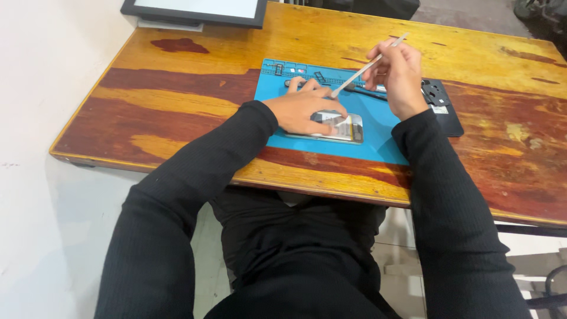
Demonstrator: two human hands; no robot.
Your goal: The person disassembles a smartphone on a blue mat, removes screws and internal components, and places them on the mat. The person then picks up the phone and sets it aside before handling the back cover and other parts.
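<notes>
My left hand [304, 108] lies flat on an opened smartphone [345, 130], fingers spread over its upper half, pressing it onto a blue work mat [378, 142]. My right hand [398, 71] is raised above the mat's far right part and grips a thin metal pry tool [360, 72]. The tool slants down to the left, its tip just above the phone near my left fingers. Both arms wear black sleeves.
The mat lies on a worn wooden table [177, 106]. A black phone back panel [443, 109] rests at the mat's right edge. Small tools lie along the mat's far side [307, 80]. A dark-framed white board [198, 10] stands at the table's far left corner.
</notes>
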